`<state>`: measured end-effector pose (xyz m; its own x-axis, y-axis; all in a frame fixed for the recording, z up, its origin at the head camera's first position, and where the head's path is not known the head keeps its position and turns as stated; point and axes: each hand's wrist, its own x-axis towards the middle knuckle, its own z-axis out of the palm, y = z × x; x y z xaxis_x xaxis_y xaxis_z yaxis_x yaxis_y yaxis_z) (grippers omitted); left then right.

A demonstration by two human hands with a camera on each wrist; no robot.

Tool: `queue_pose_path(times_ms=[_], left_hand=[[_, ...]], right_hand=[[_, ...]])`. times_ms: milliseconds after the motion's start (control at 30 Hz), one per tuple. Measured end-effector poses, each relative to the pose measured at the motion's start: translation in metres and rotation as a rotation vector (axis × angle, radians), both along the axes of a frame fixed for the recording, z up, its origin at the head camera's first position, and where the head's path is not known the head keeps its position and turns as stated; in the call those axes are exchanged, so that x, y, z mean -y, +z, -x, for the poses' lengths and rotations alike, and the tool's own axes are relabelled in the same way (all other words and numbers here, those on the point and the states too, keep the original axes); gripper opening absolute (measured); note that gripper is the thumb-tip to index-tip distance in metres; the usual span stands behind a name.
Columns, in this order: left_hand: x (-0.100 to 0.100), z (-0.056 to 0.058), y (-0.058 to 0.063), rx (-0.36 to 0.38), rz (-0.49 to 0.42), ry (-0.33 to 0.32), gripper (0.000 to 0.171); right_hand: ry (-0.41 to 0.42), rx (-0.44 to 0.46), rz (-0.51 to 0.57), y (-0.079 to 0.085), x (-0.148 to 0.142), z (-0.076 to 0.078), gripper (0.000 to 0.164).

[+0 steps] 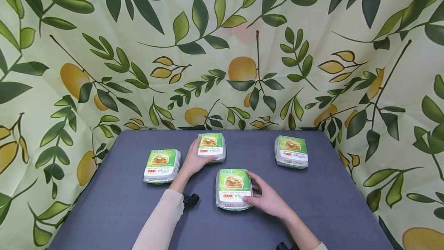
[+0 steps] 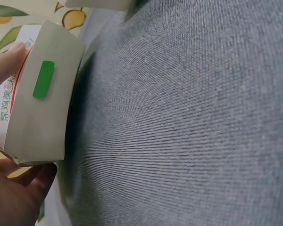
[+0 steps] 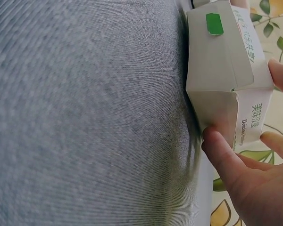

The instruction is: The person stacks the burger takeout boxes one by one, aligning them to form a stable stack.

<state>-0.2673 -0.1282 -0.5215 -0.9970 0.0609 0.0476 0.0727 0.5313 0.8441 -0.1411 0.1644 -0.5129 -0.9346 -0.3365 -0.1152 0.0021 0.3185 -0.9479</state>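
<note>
In the head view, four is avoided: several burger boxes with green and white lids sit on the table. My left hand [image 1: 194, 160] grips the back middle burger box [image 1: 212, 142] by its left side, thumb along the front edge. The left wrist view shows that box's pale side [image 2: 45, 113] with a green tab, between thumb and fingers. Nearer to me, my right hand [image 1: 267, 199] holds the front middle burger box [image 1: 233, 183] at its right side, thumb on the front of the lid. In the right wrist view its fingers touch the side of that box [image 3: 217, 61].
Another burger box [image 1: 161, 165] sits left of my left hand, and one more [image 1: 292, 151] at the back right. The grey table [image 1: 114, 203] ends at the back against a leaf-and-fruit patterned cloth [image 1: 215, 68], which also hangs at both sides.
</note>
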Motion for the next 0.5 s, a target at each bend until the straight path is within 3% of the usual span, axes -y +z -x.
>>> queue_pose_path(times_ms=[500], left_hand=[[-0.001, -0.021, 0.018, -0.052, 0.049, -0.013, 0.111]], right_hand=[[-0.022, 0.002, 0.022, 0.003, 0.002, -0.004, 0.087]])
